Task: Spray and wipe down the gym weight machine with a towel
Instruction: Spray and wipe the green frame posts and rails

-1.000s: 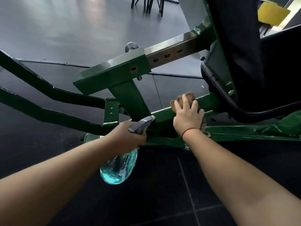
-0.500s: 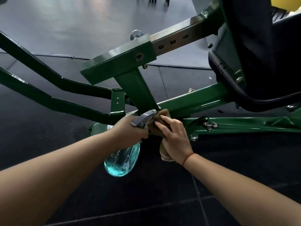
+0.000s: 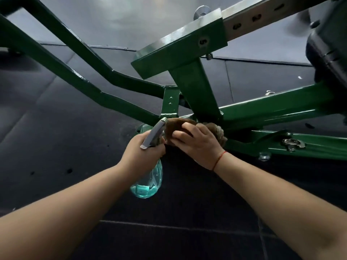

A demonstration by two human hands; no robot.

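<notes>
A green steel weight machine (image 3: 195,94) fills the view, with a sloping beam (image 3: 272,107) running up to the right. My right hand (image 3: 199,145) grips a bunched brown towel (image 3: 216,129) and presses it against the frame where the upright post meets the low beam. My left hand (image 3: 142,152) holds a clear spray bottle (image 3: 148,182) of blue liquid by its neck; its grey trigger head (image 3: 154,134) sits right beside the towel. A red string circles my right wrist.
A silver numbered adjustment bar (image 3: 259,17) slides into a green sleeve (image 3: 180,45) above. A black padded seat (image 3: 328,53) hangs at the right. Two dark green bars (image 3: 78,72) slant across the left. Bolts and a latch (image 3: 292,143) sit on the low rail. Black rubber floor tiles lie below.
My right hand slid the towel down the sloping beam from near the seat to the base of the post, beside the bottle. The view moved closer to the frame.
</notes>
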